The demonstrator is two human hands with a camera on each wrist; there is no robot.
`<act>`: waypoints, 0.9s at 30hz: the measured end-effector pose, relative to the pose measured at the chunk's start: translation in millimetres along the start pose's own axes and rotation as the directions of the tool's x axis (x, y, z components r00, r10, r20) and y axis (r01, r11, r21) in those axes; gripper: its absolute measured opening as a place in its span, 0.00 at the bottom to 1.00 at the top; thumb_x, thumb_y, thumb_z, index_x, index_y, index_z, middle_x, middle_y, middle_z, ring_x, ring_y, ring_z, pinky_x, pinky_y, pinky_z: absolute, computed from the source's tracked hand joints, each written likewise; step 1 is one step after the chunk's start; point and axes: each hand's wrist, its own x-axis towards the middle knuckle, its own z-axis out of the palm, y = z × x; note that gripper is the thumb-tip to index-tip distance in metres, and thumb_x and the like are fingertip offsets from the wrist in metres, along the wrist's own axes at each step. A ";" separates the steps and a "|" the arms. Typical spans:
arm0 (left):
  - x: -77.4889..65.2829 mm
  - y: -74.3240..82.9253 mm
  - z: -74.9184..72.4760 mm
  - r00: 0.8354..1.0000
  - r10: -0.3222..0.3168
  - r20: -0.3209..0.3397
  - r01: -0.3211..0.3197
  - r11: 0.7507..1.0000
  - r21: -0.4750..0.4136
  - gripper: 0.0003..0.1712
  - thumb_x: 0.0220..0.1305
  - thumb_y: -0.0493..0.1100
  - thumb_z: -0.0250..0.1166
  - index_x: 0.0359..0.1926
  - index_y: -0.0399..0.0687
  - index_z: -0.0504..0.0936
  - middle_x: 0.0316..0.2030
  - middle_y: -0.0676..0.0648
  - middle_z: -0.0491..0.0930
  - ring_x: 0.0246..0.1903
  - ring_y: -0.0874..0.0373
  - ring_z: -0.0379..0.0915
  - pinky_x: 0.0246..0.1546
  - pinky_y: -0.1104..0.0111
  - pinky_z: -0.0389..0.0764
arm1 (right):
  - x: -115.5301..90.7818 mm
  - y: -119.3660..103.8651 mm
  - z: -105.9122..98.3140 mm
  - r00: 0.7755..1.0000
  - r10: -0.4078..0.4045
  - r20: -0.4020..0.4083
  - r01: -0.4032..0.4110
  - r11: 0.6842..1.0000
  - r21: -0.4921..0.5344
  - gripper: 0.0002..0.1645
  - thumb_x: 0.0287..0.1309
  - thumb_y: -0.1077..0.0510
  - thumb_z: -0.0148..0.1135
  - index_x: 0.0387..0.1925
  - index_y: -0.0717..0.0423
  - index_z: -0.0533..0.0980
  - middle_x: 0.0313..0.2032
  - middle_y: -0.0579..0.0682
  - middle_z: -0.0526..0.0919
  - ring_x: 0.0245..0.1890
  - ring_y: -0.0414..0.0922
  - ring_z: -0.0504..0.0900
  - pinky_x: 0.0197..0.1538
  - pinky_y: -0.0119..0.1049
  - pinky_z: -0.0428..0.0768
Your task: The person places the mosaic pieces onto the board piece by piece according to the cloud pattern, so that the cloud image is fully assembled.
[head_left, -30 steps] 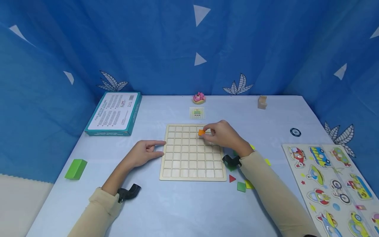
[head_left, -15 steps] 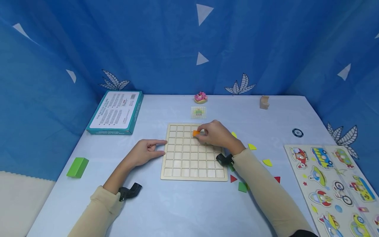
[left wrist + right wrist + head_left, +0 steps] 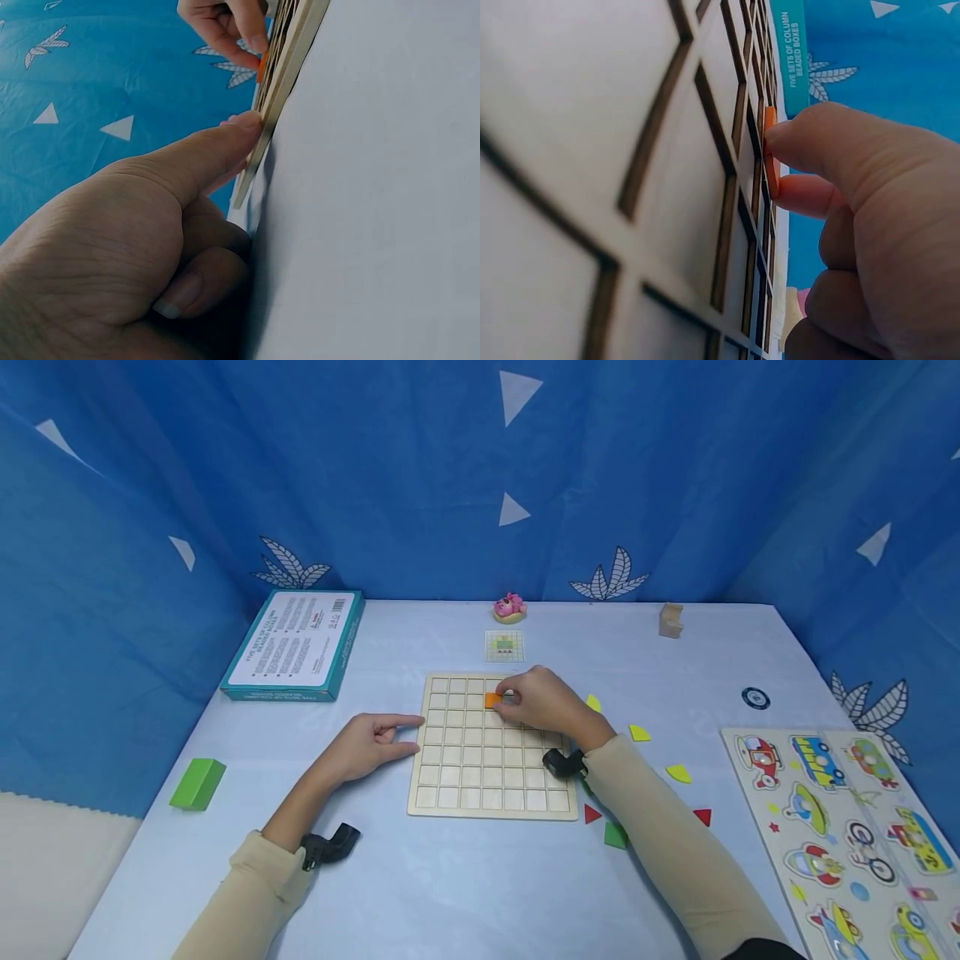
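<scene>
A wooden grid board (image 3: 491, 807) with raised lines between square cells lies flat on the table. My right hand (image 3: 545, 699) is over its upper part and pinches an orange square tile (image 3: 491, 701) between thumb and forefinger. In the right wrist view the tile (image 3: 770, 161) is right at the grid surface, partly covered by the fingertips. My left hand (image 3: 363, 747) is at the board's left edge, with thumb and forefinger extended against it. The left wrist view shows the left thumb (image 3: 202, 154) touching the board's side (image 3: 289, 71), while other fingers curl beneath.
Yellow pieces (image 3: 678, 773), red triangles (image 3: 592, 813) and a green tile (image 3: 615, 835) lie to the right. Behind the board are a pattern card (image 3: 505, 646) and a pink figurine (image 3: 510, 607). A teal box (image 3: 292, 643), green block (image 3: 197, 784) and picture puzzle board (image 3: 817, 810) flank it.
My right hand has moved left over the board with the orange tile and lowered slightly toward a cell. My left hand stays at the board's edge. The view has shifted slightly.
</scene>
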 end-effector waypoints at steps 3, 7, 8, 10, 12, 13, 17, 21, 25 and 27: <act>-0.1 0.4 -0.3 1.000 0.001 -0.002 -0.001 1.000 0.006 0.24 0.62 0.47 0.75 0.59 0.54 0.86 0.13 0.54 0.58 0.15 0.60 0.52 0.23 0.67 0.61 | -0.4 -0.2 0.0 1.000 0.003 0.006 -0.003 1.000 -0.011 0.13 0.66 0.53 0.67 0.46 0.55 0.87 0.14 0.39 0.73 0.15 0.38 0.66 0.25 0.33 0.64; -0.8 1.1 -0.9 1.000 -0.004 -0.003 0.004 1.000 0.005 0.24 0.62 0.47 0.75 0.59 0.53 0.85 0.13 0.54 0.58 0.15 0.60 0.52 0.24 0.67 0.61 | -0.6 -1.4 -0.1 1.000 0.012 0.004 -0.012 1.000 -0.018 0.14 0.67 0.51 0.67 0.47 0.54 0.88 0.15 0.41 0.76 0.16 0.39 0.68 0.26 0.35 0.66; -1.1 1.2 -1.1 1.000 -0.003 -0.003 0.003 1.000 0.005 0.24 0.62 0.47 0.75 0.59 0.53 0.85 0.13 0.54 0.58 0.15 0.60 0.52 0.24 0.67 0.61 | -0.5 -1.5 0.3 1.000 0.016 -0.002 -0.016 1.000 -0.018 0.15 0.67 0.50 0.67 0.47 0.54 0.88 0.17 0.41 0.79 0.17 0.38 0.71 0.28 0.34 0.69; -1.5 1.3 -1.4 1.000 -0.003 -0.004 0.003 1.000 0.002 0.24 0.62 0.47 0.75 0.59 0.53 0.85 0.13 0.54 0.58 0.15 0.60 0.52 0.24 0.67 0.61 | -0.6 -1.3 1.2 1.000 0.027 -0.006 -0.027 1.000 -0.013 0.15 0.67 0.49 0.68 0.48 0.53 0.88 0.24 0.44 0.85 0.22 0.38 0.76 0.32 0.35 0.74; -1.9 1.3 -1.6 1.000 -0.006 -0.003 0.006 1.000 -0.002 0.24 0.62 0.47 0.75 0.59 0.53 0.85 0.13 0.54 0.58 0.15 0.60 0.52 0.23 0.67 0.61 | -1.1 -0.5 2.1 0.999 0.046 0.000 -0.046 0.999 0.008 0.17 0.67 0.48 0.68 0.49 0.53 0.88 0.30 0.46 0.88 0.26 0.39 0.79 0.36 0.37 0.77; -2.0 1.0 -1.5 1.000 -0.006 -0.001 0.006 1.000 -0.001 0.24 0.62 0.47 0.75 0.60 0.52 0.85 0.13 0.54 0.58 0.15 0.60 0.52 0.23 0.67 0.61 | -1.2 -0.1 2.8 0.999 0.053 0.000 -0.053 0.999 0.012 0.17 0.67 0.47 0.69 0.49 0.52 0.88 0.34 0.46 0.89 0.29 0.38 0.80 0.38 0.36 0.78; -2.5 1.4 -0.7 1.000 -0.017 0.005 0.017 1.000 -0.008 0.24 0.62 0.47 0.75 0.60 0.53 0.85 0.13 0.54 0.58 0.14 0.60 0.52 0.22 0.68 0.60 | -3.4 1.4 3.8 0.997 0.071 0.010 -0.072 0.997 0.034 0.21 0.67 0.46 0.68 0.56 0.52 0.85 0.30 0.47 0.87 0.24 0.39 0.76 0.33 0.36 0.73; -2.0 2.5 0.1 1.000 -0.017 0.005 0.017 1.000 -0.003 0.24 0.62 0.48 0.75 0.60 0.53 0.85 0.13 0.54 0.59 0.14 0.60 0.53 0.22 0.68 0.60 | -7.3 -1.4 -3.1 0.996 0.054 -0.068 -0.048 0.996 0.081 0.27 0.67 0.47 0.68 0.63 0.53 0.80 0.16 0.44 0.74 0.16 0.40 0.65 0.25 0.36 0.63; -0.8 2.5 0.0 1.000 -0.007 0.004 0.007 1.000 0.008 0.24 0.62 0.48 0.75 0.60 0.53 0.85 0.13 0.54 0.58 0.15 0.60 0.52 0.23 0.68 0.60 | -14.0 -10.1 -22.1 0.976 0.030 -0.218 0.006 0.987 0.160 0.27 0.66 0.50 0.69 0.63 0.55 0.80 0.12 0.43 0.65 0.14 0.42 0.61 0.24 0.37 0.61; -0.4 2.4 -0.1 1.000 -0.003 0.004 0.003 1.000 0.009 0.24 0.62 0.47 0.75 0.59 0.54 0.85 0.13 0.54 0.58 0.15 0.60 0.52 0.23 0.68 0.60 | -20.2 -13.5 -33.6 0.959 0.031 -0.282 0.025 0.981 0.194 0.25 0.66 0.51 0.69 0.62 0.54 0.81 0.12 0.43 0.64 0.13 0.42 0.61 0.23 0.38 0.60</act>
